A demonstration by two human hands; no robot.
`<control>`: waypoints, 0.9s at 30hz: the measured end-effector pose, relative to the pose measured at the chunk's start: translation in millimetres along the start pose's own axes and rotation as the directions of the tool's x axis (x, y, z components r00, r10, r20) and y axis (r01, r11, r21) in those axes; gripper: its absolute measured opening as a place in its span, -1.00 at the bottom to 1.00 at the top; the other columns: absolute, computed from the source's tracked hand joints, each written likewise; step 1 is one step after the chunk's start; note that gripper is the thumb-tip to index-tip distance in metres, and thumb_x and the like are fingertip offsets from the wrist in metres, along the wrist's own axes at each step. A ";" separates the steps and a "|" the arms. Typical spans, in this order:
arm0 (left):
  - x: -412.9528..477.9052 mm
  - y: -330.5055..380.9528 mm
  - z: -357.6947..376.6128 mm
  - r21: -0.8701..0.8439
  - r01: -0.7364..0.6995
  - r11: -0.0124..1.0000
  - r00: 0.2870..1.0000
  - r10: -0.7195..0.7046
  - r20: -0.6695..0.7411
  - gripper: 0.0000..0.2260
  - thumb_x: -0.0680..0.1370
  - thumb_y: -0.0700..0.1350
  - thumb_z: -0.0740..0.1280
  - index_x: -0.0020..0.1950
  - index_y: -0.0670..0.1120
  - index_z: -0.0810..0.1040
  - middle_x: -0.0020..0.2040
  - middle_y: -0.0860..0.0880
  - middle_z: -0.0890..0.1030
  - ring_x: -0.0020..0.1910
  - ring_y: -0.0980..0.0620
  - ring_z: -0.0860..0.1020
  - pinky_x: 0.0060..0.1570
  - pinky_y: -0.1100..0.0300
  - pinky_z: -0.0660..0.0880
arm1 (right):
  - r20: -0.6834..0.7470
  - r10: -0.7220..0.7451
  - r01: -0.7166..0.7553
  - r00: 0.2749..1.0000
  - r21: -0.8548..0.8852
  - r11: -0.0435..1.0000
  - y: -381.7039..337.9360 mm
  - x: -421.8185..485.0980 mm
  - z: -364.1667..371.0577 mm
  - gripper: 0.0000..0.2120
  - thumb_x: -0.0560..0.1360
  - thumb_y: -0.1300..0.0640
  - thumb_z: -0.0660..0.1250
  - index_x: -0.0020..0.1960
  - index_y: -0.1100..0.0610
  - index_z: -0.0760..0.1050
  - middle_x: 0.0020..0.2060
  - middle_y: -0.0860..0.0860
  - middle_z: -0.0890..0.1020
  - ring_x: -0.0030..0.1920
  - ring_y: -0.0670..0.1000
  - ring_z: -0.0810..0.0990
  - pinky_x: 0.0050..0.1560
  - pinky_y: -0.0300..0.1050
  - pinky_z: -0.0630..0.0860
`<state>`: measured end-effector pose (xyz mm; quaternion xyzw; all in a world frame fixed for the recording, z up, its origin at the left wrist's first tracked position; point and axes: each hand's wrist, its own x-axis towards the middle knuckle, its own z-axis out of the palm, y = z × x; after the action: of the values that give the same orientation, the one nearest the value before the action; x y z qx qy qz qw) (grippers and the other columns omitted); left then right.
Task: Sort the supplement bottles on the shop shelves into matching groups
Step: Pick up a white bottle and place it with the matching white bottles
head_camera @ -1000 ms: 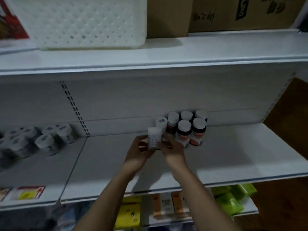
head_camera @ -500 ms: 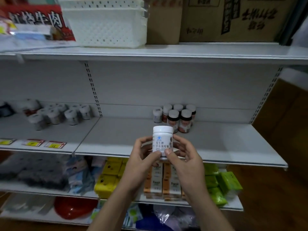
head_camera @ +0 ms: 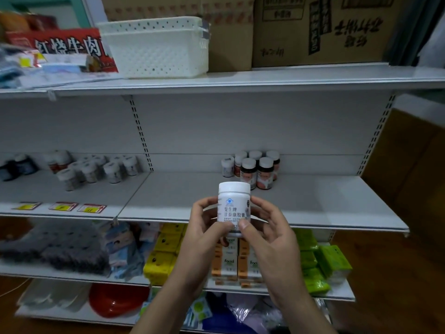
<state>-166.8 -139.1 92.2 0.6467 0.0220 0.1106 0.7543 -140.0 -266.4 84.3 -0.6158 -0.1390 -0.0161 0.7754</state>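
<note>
White metal shelving, middle shelf [head_camera: 325, 201]: cluster of brown white-capped bottles [head_camera: 257, 169] at the back, group of pale bottles [head_camera: 96, 168] well apart to the left. Both hands hold a white bottle [head_camera: 234, 207] upright before the shelf edge, label toward the camera (likely to read it before choosing a group). Grip: left hand [head_camera: 204, 237] and right hand [head_camera: 272, 237] each pinch it, thumbs on the lower label, fingers curled round its sides
</note>
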 end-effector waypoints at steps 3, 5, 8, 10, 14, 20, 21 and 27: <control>-3.9 0.3 1.8 -0.003 0.018 1.000 0.999 -0.018 0.042 -0.61 0.39 -0.08 0.30 0.22 -0.01 0.44 0.03 -0.13 0.66 -0.12 -0.03 0.61 -0.22 0.18 0.51 | -0.007 -0.051 0.051 0.999 -0.042 0.998 -6.4 -6.5 -1.6 -0.61 0.44 0.25 0.44 0.16 -0.11 0.52 0.03 -0.13 0.66 0.04 -0.11 0.65 -0.11 -0.20 0.62; -4.6 1.9 4.1 -0.018 0.036 0.999 0.997 -0.035 0.067 -0.62 0.40 -0.08 0.26 0.22 0.00 0.44 0.02 -0.14 0.66 -0.12 -0.06 0.61 -0.20 0.14 0.53 | -0.019 -0.086 0.084 0.996 -0.082 0.993 -10.4 -10.1 -2.5 -0.57 0.42 0.25 0.46 0.18 -0.12 0.51 0.04 -0.11 0.65 0.00 -0.12 0.66 -0.14 -0.21 0.63; -4.5 4.7 8.7 -0.043 0.042 0.998 0.995 -0.038 0.091 -0.61 0.41 -0.10 0.20 0.24 0.00 0.46 0.02 -0.18 0.67 -0.09 -0.18 0.61 -0.11 -0.06 0.54 | -0.042 -0.121 0.114 0.992 -0.141 0.984 -13.9 -13.8 -2.5 -0.51 0.38 0.20 0.50 0.20 -0.19 0.48 0.08 -0.10 0.61 0.00 -0.09 0.66 -0.13 -0.14 0.65; -5.3 4.9 10.2 -0.062 0.054 0.997 0.996 -0.049 0.077 -0.60 0.41 -0.11 0.18 0.25 -0.02 0.46 0.04 -0.22 0.66 0.03 -0.34 0.57 0.05 -0.27 0.49 | -0.048 -0.143 0.134 0.989 -0.169 0.976 -14.0 -15.4 -2.3 -0.47 0.35 0.16 0.52 0.19 -0.25 0.46 0.10 -0.11 0.58 0.02 -0.06 0.65 -0.12 -0.07 0.67; -8.8 3.5 7.1 -0.079 0.070 0.994 0.996 -0.066 0.054 -0.58 0.42 -0.11 0.16 0.28 -0.07 0.45 0.07 -0.26 0.64 0.12 -0.40 0.52 0.16 -0.34 0.41 | -0.026 -0.169 0.159 0.985 -0.225 0.961 -12.7 -17.6 0.6 -0.45 0.33 0.09 0.54 0.20 -0.29 0.45 0.12 -0.12 0.56 0.03 -0.03 0.65 -0.12 -0.03 0.67; -12.7 5.9 5.0 -0.048 -0.033 0.998 0.999 0.031 -0.037 -0.54 0.33 -0.03 0.43 0.22 0.03 0.47 0.08 -0.10 0.64 -0.01 -0.07 0.63 -0.15 0.17 0.56 | 0.039 -0.023 0.022 0.999 0.022 1.000 -9.0 -14.6 2.9 -0.63 0.45 0.15 0.40 0.21 -0.14 0.49 0.06 -0.13 0.66 0.09 -0.07 0.65 -0.02 -0.11 0.61; -13.1 5.9 4.3 -0.046 -0.039 0.998 0.998 0.037 -0.051 -0.51 0.29 0.00 0.45 0.20 0.04 0.47 0.09 -0.09 0.63 0.00 -0.07 0.63 -0.15 0.19 0.56 | 0.058 -0.003 0.000 0.998 0.050 0.999 -7.7 -14.3 2.7 -0.62 0.43 0.14 0.37 0.23 -0.10 0.50 0.06 -0.12 0.66 0.10 -0.06 0.65 -0.01 -0.11 0.61; -11.0 1.1 -8.2 -0.036 -0.051 0.998 0.997 0.049 -0.065 -0.53 0.32 -0.05 0.45 0.21 0.04 0.46 0.06 -0.04 0.64 0.01 -0.06 0.63 -0.13 0.19 0.57 | 0.087 0.025 -0.032 0.996 0.075 0.997 2.8 -9.6 11.7 -0.61 0.47 0.20 0.34 0.27 -0.02 0.49 0.08 -0.09 0.67 0.11 -0.05 0.65 -0.02 -0.18 0.60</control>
<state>-179.1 -133.1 90.7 0.6290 0.0280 0.1506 0.7622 -151.0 -256.0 81.8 -0.5876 -0.1639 0.0267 0.7919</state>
